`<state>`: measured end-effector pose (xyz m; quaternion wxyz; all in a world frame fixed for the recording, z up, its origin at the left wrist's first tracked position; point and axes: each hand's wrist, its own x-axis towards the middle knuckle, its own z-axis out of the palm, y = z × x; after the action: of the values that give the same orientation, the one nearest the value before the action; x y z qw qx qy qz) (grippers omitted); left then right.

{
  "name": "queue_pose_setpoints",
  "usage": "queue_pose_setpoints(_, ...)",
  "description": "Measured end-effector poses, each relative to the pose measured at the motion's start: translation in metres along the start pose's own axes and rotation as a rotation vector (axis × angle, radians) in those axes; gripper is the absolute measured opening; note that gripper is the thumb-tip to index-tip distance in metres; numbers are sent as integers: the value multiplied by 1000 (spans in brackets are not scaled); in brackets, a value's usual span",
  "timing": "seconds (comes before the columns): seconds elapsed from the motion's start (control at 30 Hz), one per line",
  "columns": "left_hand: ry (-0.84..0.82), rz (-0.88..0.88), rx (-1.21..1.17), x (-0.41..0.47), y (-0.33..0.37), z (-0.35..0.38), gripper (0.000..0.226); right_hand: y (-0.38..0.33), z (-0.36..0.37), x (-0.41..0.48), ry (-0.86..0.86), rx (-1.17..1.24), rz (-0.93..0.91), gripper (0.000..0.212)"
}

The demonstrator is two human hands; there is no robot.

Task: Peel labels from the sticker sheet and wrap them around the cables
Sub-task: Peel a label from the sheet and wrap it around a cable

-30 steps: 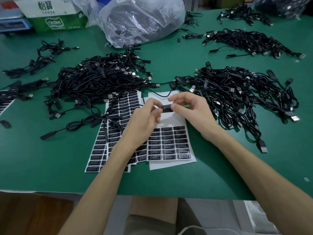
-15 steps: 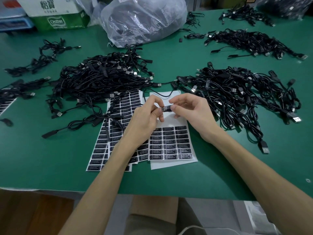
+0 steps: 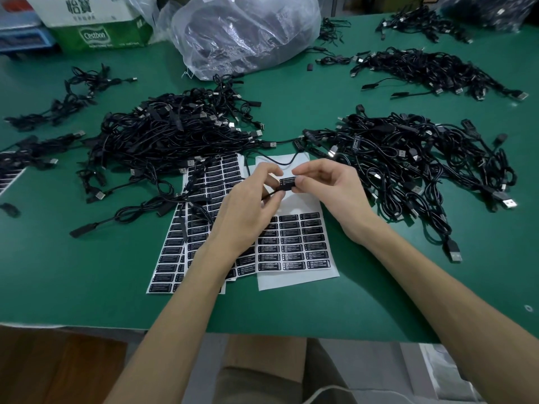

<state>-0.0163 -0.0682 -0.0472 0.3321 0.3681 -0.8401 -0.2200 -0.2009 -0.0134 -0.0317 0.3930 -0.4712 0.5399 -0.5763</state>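
Between my two hands sits a small black label (image 3: 287,183) on a thin black cable (image 3: 272,163), held just above the table. My left hand (image 3: 250,208) pinches the cable at the label's left end. My right hand (image 3: 326,188) pinches the label's right end with thumb and fingers. Under my hands lies a white sticker sheet (image 3: 294,246) whose upper part is bare and whose lower part carries rows of black labels. A fuller sticker sheet (image 3: 201,223) lies beside it on the left, partly under my left forearm.
A large cable pile (image 3: 175,132) lies to the left and another cable pile (image 3: 408,158) to the right. A clear plastic bag (image 3: 242,30) and a green carton (image 3: 96,27) stand at the back. More cables (image 3: 431,68) lie far right.
Both hands stay together over the sheet. The fingers have shifted slightly on the label and cable, and the label now faces up with its print showing.
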Motion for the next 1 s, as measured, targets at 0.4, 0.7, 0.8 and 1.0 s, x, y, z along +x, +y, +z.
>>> queue_pose_setpoints(0.4, -9, 9, -71, -2, 1, -2, 20, 0, 0, 0, 12, 19, 1, 13)
queue_pose_setpoints(0.7, -194, -1, 58, 11, 8, -12, 14, 3, -3, 3, 18, 109, -1, 14)
queue_pose_setpoints(0.8, -272, 68, 342, 23, 16, -21, 25, 3, -4, 3, 32, 127, 8, 14)
queue_pose_setpoints(1.0, -222, 145, 389, 17, 15, -19, 26, 1, -2, 2, 53, 106, 47, 13)
